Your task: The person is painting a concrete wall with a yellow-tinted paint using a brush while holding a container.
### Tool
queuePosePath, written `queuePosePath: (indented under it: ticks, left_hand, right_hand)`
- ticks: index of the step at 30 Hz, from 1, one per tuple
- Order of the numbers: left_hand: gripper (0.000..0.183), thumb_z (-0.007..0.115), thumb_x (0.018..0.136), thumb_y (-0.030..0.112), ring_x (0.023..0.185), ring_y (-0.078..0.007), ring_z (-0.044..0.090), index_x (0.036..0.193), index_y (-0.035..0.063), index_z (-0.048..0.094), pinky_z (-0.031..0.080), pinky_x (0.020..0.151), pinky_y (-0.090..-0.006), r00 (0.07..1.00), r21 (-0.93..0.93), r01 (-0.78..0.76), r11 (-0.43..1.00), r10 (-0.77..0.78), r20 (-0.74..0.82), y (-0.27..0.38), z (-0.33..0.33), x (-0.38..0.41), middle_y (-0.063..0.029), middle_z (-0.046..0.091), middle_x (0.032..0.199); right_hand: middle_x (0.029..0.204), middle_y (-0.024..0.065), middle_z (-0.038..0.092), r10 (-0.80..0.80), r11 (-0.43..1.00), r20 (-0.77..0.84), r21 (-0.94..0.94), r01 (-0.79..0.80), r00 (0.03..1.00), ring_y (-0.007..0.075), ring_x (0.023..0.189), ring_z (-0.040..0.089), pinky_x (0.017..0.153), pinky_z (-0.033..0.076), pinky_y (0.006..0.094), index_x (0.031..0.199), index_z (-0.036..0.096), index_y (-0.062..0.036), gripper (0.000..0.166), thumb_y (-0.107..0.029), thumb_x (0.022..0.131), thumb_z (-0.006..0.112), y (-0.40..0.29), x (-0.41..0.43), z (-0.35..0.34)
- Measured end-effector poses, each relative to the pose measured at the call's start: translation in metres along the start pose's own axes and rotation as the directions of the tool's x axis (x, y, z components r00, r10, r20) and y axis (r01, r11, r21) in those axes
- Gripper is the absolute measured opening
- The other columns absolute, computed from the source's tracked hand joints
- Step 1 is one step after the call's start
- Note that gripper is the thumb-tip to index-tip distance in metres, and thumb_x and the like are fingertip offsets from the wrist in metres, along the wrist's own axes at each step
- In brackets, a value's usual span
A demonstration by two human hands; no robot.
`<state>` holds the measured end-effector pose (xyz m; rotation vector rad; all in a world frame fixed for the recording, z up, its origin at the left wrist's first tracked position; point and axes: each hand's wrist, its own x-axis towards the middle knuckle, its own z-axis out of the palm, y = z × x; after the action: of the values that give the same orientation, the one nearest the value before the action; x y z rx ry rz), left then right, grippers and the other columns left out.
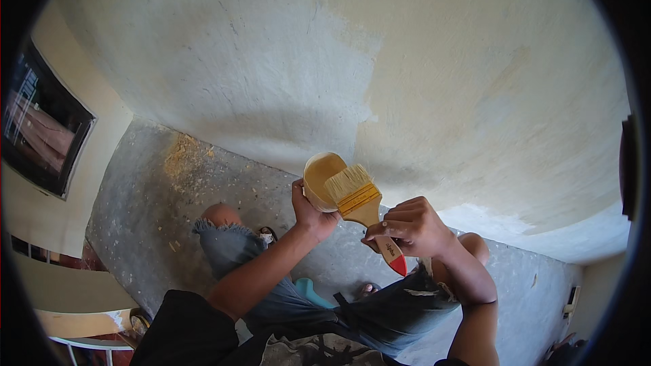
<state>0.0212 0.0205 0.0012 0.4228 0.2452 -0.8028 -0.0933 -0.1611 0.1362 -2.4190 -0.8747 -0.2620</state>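
Note:
My left hand (316, 217) is wrapped around a pale round tub (314, 192), its mouth tilted so that the tan inside shows. A wide flat paintbrush (360, 204) with light bristles, a wooden handle and a red tip is gripped by the handle in my right hand (414, 229). Its bristles lie over the near rim of the tub; whether they touch it I cannot tell. In front of both hands rises a wall (244, 61), whitish on the left and beige on the right, with a ragged border between the two tones.
Yellowish crumbs (185, 155) and flakes lie on the grey concrete floor (147, 223) by the wall's foot. A dark-framed window (46, 127) is in the left wall. Something teal (310, 292) shows between my knees, partly hidden. A dark object (628, 168) stands at the right edge.

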Motion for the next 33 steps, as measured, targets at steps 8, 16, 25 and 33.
queuePosePath:
  ticks: [8, 16, 25, 33]
  left_hand:
    - [0.051, 0.035, 0.089, 0.052, 0.102, -0.0166, 0.061, 0.111, 0.0132, 0.061, 0.051, 0.085, -0.0336, 1.0, 0.011, -0.018, 1.0, 0.018, 0.026, 0.001, 0.003, -0.002, -0.0023, 0.062, 0.109]
    - [0.056, 0.028, 0.091, 0.051, 0.105, -0.0221, 0.061, 0.115, 0.0114, 0.06, 0.051, 0.088, -0.0399, 0.999, -0.02, -0.021, 1.0, 0.022, 0.037, 0.002, 0.004, 0.001, -0.0065, 0.062, 0.112]
    - [0.057, 0.028, 0.091, 0.052, 0.104, -0.0218, 0.062, 0.117, 0.0119, 0.059, 0.051, 0.088, -0.0406, 0.999, -0.067, -0.036, 0.997, 0.036, -0.008, 0.005, -0.001, 0.003, -0.007, 0.061, 0.115]
    - [0.063, 0.033, 0.087, 0.059, 0.104, -0.0252, 0.062, 0.124, 0.0134, 0.055, 0.054, 0.081, -0.0439, 0.999, -0.023, 0.025, 0.999, -0.024, 0.046, 0.007, 0.002, -0.003, -0.0079, 0.06, 0.117]
  right_hand:
    - [0.075, -0.0032, 0.063, 0.007, 0.866, -0.088, -0.498, -0.05, 0.996, 0.0118, 0.059, 0.061, 0.052, 0.051, 0.025, 0.108, 0.071, -0.0196, 0.026, -0.025, 0.082, 0.074, -0.009, 0.009, 0.009]
    - [0.086, -0.002, 0.063, -0.185, 0.829, -0.23, -0.559, 0.026, 0.955, 0.0103, 0.067, 0.065, 0.054, 0.054, 0.025, 0.112, 0.071, -0.0177, 0.038, -0.015, 0.074, 0.075, -0.008, 0.001, 0.014]
    - [0.081, -0.0016, 0.057, -0.265, 0.808, -0.207, -0.58, 0.1, 0.942, 0.009, 0.066, 0.063, 0.053, 0.053, 0.0218, 0.102, 0.074, -0.0154, 0.031, -0.011, 0.071, 0.077, -0.004, 0.009, 0.02]
    - [0.082, 0.0123, 0.069, 0.692, 0.703, -0.534, 0.654, -0.281, 0.486, 0.0176, 0.063, 0.068, 0.053, 0.052, 0.0252, 0.096, 0.066, 0.0047, 0.025, -0.02, 0.091, 0.07, -0.012, 0.021, 0.017]
